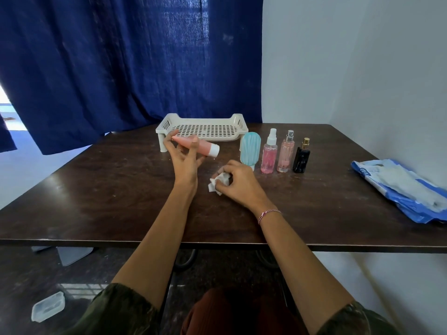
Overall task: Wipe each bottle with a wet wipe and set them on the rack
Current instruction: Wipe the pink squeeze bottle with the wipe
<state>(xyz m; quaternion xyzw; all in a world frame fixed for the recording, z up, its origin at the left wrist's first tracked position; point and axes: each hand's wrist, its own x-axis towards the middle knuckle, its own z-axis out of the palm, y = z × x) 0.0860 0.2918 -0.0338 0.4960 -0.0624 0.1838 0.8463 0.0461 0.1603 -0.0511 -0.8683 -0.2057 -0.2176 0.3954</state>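
Pink plastic tube with a white cap (198,146) hangs tilted at mid-frame, just in front of the cream perforated plastic rack (205,129), pinched between the thumb and fingertips of the left hand (185,157). Lower right of it, the right hand (239,183) clutches a crumpled white wet wipe (218,184) over the dark wooden table (108,189). Right of the rack, four bottles stand in a row: a ribbed teal bottle (250,149), a clear spray bottle of pink liquid (269,157), a slim pink perfume bottle (286,154) and a black bottle with a gold cap (301,158). A blue-and-white wipe packet (399,187) lies at the right edge.
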